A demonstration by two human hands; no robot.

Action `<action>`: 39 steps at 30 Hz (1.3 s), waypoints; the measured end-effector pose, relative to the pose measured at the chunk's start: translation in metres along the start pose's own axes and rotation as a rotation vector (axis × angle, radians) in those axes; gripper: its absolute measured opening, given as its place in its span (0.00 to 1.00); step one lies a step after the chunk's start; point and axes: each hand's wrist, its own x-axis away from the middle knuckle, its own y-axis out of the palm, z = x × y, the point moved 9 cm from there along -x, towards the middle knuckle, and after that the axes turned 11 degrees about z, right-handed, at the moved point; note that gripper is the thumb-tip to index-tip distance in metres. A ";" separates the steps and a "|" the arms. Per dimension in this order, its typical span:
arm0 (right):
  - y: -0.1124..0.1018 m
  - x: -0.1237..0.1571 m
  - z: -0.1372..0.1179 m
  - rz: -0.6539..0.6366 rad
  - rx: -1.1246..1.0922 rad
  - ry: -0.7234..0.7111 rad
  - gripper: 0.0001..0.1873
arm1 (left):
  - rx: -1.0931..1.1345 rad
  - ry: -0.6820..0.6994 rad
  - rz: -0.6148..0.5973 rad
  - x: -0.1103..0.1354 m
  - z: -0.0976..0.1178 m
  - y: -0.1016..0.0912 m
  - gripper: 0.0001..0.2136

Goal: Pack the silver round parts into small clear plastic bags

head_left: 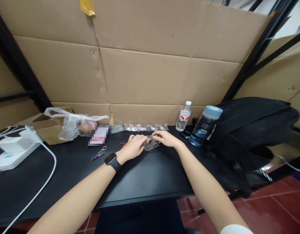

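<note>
Both my hands meet at the middle of a black table point(145, 175). My left hand point(132, 147), with a black watch point(112, 161) on its wrist, pinches one side of a small clear plastic bag point(150, 144). My right hand point(166, 138) grips the bag's other side with curled fingers. What the bag holds I cannot make out. Just behind the hands lies a row of several small clear packets point(145, 127) with red and silver bits inside. A small red piece point(123, 143) lies beside my left hand.
A cardboard wall stands behind the table. At the left are a crumpled plastic bag point(72, 123), a brown box point(48, 128), a white adapter with cable point(14, 148) and a keychain point(98, 155). At the right stand a small water bottle point(183, 116), a blue bottle point(205, 125) and a black backpack point(250, 130).
</note>
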 end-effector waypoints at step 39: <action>0.017 -0.006 0.015 0.071 0.241 0.089 0.16 | -0.273 -0.100 0.120 0.001 -0.006 0.005 0.14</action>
